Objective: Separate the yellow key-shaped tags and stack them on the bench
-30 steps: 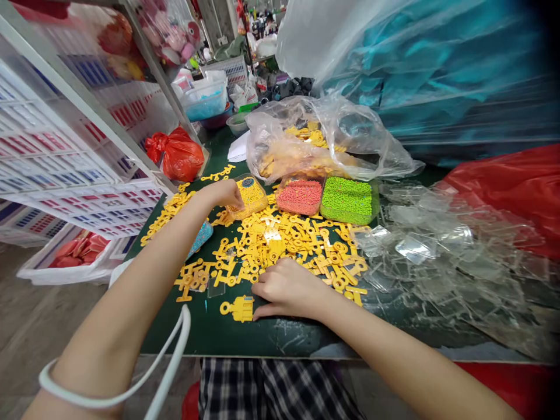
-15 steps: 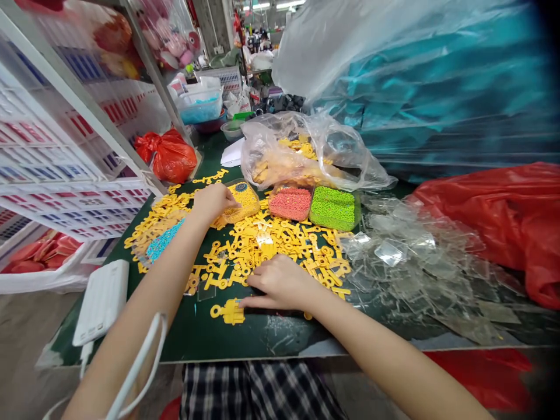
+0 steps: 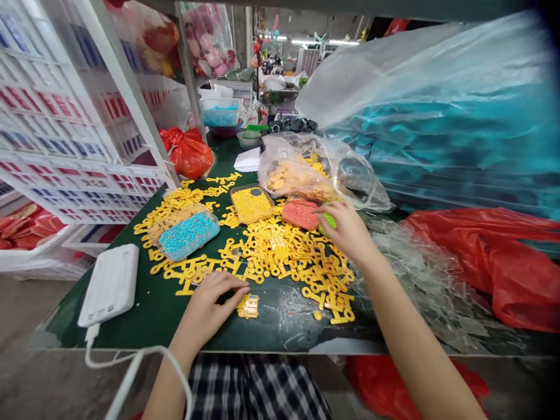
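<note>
Left hand point(image 3: 213, 306) open beside small yellow plastic stack point(image 3: 248, 306), long axis sideways, right hand point(image 3: 345, 228) curled over green beads point(image 3: 328, 220), grip unclear

Green workbench point(image 3: 149, 309), yellow plastic pieces point(image 3: 280, 256), white power bank point(image 3: 108, 284)

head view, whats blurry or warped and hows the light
In the head view, the teal sheet smears and darkens toward the right edge, the white rack leans with wide-angle stretch, and the yellow pieces stay fairly sharp under bright, even light with soft shadows.
</note>
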`<state>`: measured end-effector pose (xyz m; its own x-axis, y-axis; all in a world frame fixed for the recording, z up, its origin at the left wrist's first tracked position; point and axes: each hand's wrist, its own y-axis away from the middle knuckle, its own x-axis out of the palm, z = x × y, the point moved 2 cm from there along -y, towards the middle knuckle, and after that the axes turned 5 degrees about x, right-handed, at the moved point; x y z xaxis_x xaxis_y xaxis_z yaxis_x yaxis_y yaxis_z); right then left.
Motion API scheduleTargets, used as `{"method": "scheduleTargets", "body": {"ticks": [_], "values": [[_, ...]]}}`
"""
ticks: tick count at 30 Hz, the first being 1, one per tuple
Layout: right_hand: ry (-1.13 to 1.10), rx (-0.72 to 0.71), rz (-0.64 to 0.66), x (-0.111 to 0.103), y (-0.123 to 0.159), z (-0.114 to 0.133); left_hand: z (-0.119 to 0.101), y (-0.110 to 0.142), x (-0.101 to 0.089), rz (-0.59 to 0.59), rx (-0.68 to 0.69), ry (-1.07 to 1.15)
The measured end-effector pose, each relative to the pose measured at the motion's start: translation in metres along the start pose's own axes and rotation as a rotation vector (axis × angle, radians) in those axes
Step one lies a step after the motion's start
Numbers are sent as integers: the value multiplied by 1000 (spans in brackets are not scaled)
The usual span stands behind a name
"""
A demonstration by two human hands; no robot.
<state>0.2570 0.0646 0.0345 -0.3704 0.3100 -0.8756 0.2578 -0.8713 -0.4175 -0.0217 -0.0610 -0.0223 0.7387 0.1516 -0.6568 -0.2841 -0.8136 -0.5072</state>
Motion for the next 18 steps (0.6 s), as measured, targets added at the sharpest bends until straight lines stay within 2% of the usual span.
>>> {"method": "scheduleTargets", "body": {"ticks": [1, 4, 5, 11, 14, 18], "values": [[13, 2, 61, -2, -11, -8, 4, 5, 2, -17, -13, 18], [-3, 31, 468, 4, -41, -21, 11, 11, 2, -53, -37, 62], [-2, 28, 560, 8, -50, -22, 12, 11, 1, -55, -35, 67], [-1, -9, 927, 32, -90, -27, 14, 14, 0, -12, -23, 58], [23, 9, 1004, 42, -100, -35, 13, 15, 2, 16, -26, 54], [102, 36, 927, 55, -104, -41, 9, 14, 6, 128, 3, 23]]}}
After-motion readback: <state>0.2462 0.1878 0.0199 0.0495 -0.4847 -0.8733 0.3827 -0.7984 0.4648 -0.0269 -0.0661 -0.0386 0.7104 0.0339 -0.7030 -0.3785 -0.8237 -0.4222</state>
